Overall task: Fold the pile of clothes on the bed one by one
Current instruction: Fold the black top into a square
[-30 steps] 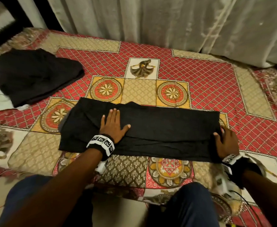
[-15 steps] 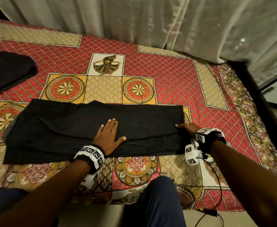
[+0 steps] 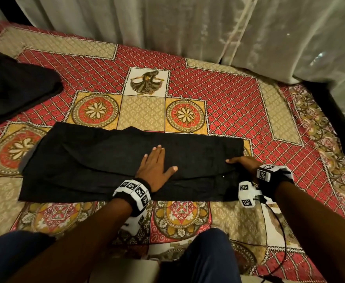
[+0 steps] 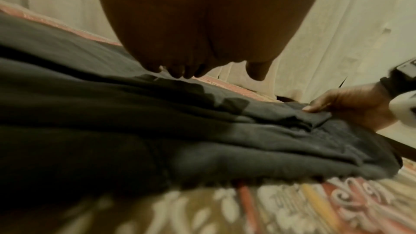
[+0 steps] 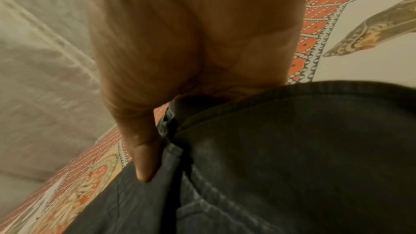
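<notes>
We are pressing our left hand (image 3: 154, 167) flat, fingers straight and spread, on the middle of the black garment (image 3: 98, 160), which is lying stretched along the near edge of the bed (image 3: 239, 103). Our right hand (image 3: 243, 162) is pinching the garment's right end, thumb on top and fingers tucked beneath. A pile of dark clothes (image 3: 14, 88) is sitting toward the bed's far left corner.
</notes>
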